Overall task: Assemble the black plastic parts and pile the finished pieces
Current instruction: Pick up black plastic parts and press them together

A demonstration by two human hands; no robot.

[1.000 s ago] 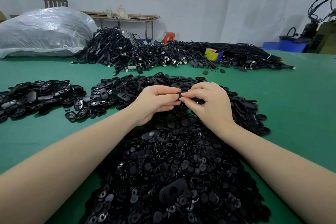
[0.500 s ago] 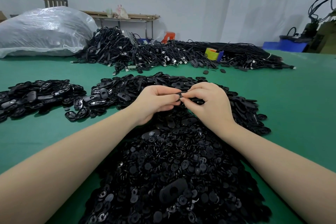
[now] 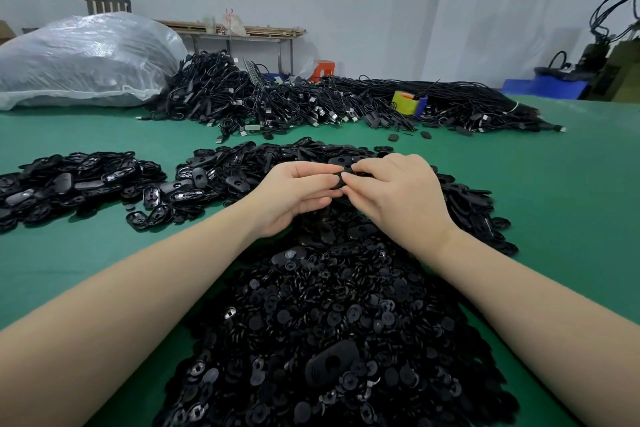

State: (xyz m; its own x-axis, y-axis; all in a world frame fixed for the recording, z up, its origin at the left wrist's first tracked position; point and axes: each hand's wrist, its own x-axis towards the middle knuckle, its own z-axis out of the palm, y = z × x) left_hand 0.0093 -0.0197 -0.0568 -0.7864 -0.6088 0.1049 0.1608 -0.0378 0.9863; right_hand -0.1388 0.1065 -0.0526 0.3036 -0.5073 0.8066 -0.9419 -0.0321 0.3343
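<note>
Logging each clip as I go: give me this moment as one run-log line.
stage: joining parts | left hand: holds black part | right hand: pinches same part | place: above middle pile | side pile: untouched

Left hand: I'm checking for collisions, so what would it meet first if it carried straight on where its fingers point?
Probably the right hand: the left hand points right, both pinching one small black plastic part.

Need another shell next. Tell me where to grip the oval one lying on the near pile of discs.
Pinch the oval shell across its narrow sides, coming from above: it lies flat on the discs, long axis slanting up to the right, both long edges exposed.
</note>
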